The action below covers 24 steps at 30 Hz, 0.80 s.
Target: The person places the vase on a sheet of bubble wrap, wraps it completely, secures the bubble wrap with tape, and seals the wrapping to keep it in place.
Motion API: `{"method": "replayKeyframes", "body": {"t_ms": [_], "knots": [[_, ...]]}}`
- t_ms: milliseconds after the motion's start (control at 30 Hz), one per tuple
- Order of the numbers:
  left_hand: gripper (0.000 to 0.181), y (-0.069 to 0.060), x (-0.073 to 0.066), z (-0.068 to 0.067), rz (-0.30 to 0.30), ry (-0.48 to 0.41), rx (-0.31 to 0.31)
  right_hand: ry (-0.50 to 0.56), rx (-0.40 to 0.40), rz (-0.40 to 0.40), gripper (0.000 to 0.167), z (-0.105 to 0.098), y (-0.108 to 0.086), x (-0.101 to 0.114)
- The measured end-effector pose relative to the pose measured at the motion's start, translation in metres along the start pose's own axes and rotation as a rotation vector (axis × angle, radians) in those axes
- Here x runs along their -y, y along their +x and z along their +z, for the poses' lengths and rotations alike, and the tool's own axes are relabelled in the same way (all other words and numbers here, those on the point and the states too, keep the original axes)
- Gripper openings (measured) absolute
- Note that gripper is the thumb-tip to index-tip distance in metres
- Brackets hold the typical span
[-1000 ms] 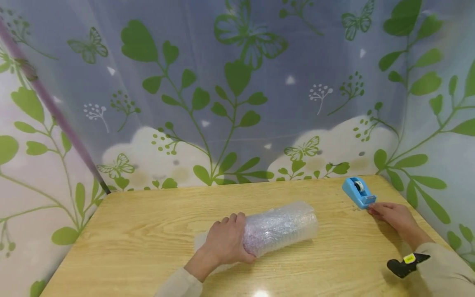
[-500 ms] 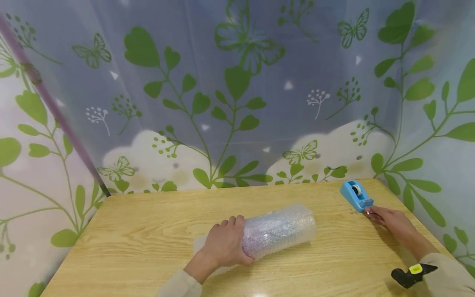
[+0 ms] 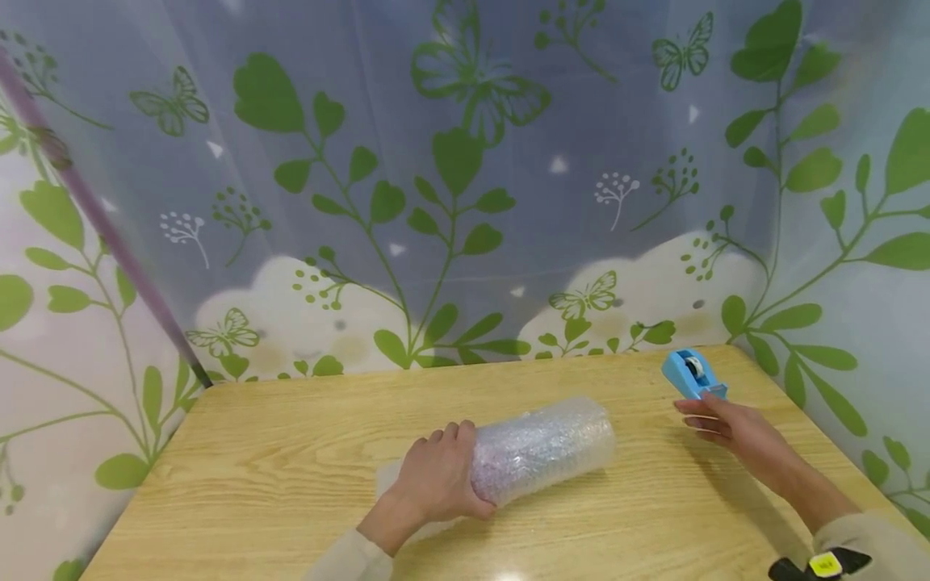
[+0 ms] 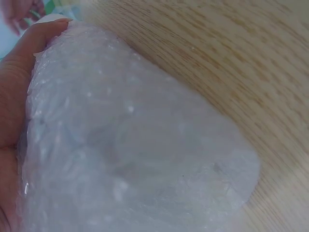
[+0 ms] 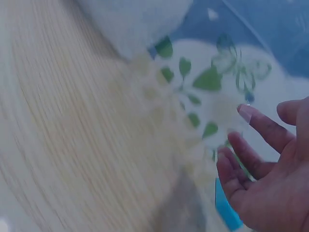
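A bundle rolled in bubble wrap (image 3: 541, 452) lies slantwise on the table, something faintly pink showing through near its left end. My left hand (image 3: 438, 476) grips that left end, fingers over the top and thumb on the near side. The wrap fills most of the left wrist view. My right hand (image 3: 741, 440) is raised just in front of a blue tape dispenser (image 3: 686, 373), fingers loosely extended and apart. In the right wrist view a tiny pale glint shows at one fingertip (image 5: 245, 114); whether it is a bit of tape I cannot tell.
The wooden table (image 3: 291, 452) ends at a leaf-and-butterfly patterned curtain (image 3: 465, 202) at the back and sides. A purple pole (image 3: 123, 242) slants down to the back left corner. A loose wrap flap (image 3: 387, 476) shows left of the left hand.
My right hand has left the dispenser's front edge, moving slightly left and toward me, and its fingers have spread. The left hand keeps its grip on the bubble-wrapped bundle.
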<state>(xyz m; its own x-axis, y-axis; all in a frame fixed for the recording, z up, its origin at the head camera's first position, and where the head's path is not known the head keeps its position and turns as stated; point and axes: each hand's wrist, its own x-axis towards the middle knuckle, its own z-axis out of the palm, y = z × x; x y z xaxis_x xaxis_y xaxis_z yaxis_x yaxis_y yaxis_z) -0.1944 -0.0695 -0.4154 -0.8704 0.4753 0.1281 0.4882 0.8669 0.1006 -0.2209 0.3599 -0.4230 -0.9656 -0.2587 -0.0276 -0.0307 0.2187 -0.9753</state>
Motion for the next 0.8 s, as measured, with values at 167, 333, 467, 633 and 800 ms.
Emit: {"method": "replayKeyframes", "body": {"t_ms": [167, 333, 467, 633, 800], "knots": [[0.080, 0.001, 0.000, -0.001, -0.007, 0.004, 0.017, -0.065, -0.006, -0.053, 0.054, 0.030, -0.005, 0.028], [0.081, 0.000, 0.000, 0.000, -0.005, 0.001, 0.015, -0.037, 0.048, -0.057, 0.057, 0.054, -0.008, 0.055], [0.081, 0.001, 0.000, 0.001, -0.002, 0.003, 0.009, 0.087, 0.188, -0.073, 0.054, 0.070, -0.010, 0.070], [0.080, 0.002, -0.001, 0.001, 0.000, 0.009, 0.010, 0.169, 0.353, -0.104, 0.051, 0.097, -0.005, 0.077], [0.078, 0.001, -0.002, 0.001, -0.002, 0.003, 0.000, 0.210, 0.524, -0.109, 0.051, 0.131, 0.004, 0.073]]}}
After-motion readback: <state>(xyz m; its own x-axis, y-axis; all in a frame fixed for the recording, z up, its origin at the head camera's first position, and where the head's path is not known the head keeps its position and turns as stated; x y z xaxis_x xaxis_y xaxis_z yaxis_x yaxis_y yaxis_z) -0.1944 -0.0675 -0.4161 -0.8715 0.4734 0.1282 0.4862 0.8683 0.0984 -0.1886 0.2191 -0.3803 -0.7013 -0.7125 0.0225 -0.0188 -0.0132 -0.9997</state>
